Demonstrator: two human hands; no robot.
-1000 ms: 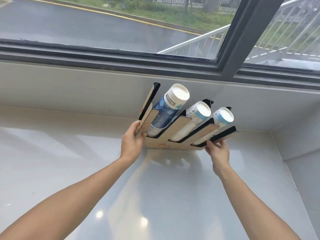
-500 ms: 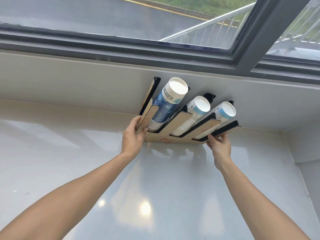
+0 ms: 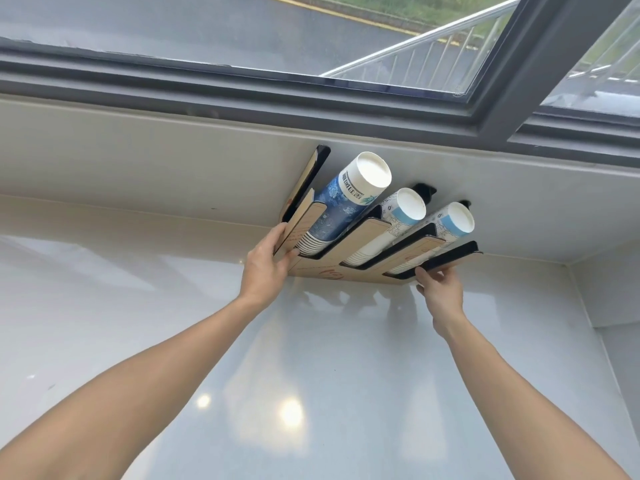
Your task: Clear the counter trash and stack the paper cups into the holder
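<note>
Against the wall below the window, at the back of the glossy white surface (image 3: 311, 375), the cup holder (image 3: 360, 237) is gripped at its near corners by the left hand (image 3: 265, 268) and right hand (image 3: 440, 285), its cup stacks (image 3: 346, 206) angled away up-right.

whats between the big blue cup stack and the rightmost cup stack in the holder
In the head view, a middle cup stack sits between the blue stack and the rightmost stack, wooden dividers separating them.
</note>
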